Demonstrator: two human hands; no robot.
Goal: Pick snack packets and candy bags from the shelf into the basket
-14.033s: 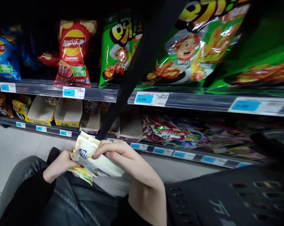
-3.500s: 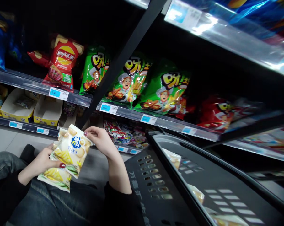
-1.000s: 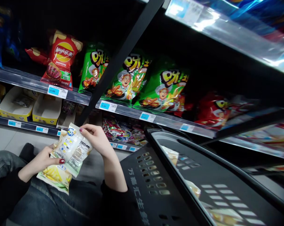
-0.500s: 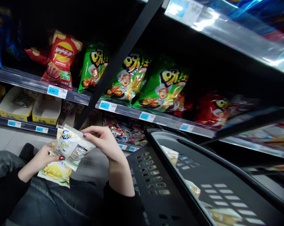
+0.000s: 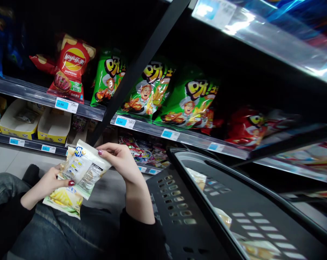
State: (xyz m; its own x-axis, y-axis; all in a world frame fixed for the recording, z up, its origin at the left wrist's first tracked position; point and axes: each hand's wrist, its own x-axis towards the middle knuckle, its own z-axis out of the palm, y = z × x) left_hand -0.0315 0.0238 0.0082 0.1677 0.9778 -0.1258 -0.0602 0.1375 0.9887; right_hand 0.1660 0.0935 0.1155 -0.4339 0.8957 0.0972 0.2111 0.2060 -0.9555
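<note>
- Since the earlier frame, the upper packet [image 5: 84,169] has been turned over: its pictured front has given way to its text-covered back.
- The basket [image 5: 203,224], largest here, stands at the person's right, with similar pale packets [image 5: 261,249] inside.
- The right hand [image 5: 121,160] pinches the upper packet near one corner.
- The left hand [image 5: 48,184] clasps the upper packet and the lower packet [image 5: 64,200] together, thumb on top.
- Both packets are held in front of the lap [image 5: 55,234], well apart from the basket; the upper partly overlaps the lower.
- They look light, soft and puffy, with slick film likely to slide; the contents are probably crushable.
- The crimped edge [image 5: 89,146] seems the safest hold, sparing the puffed middle.
</note>
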